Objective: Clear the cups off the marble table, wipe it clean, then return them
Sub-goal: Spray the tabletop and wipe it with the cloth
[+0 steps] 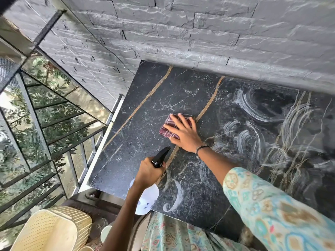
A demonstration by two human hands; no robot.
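— Right hand (183, 134)?
— Your fingers lie flat and spread, pressing the maroon cloth (169, 128) onto the marble table (145, 105); cloth sits under your fingertips, poking out beyond them.
— Left hand (149, 172)?
— You grip the spray bottle (147, 197) by its black trigger head, nozzle aimed toward the cloth. Pale wipe streaks (253, 140) lie beyond your right wrist. One white cup (105, 232) sits below your left forearm, off the table, beside a cream basket (52, 230).

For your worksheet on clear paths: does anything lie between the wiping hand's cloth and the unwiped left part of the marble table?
Nothing visible does. The right hand presses the cloth on the marble table, bare leftward.
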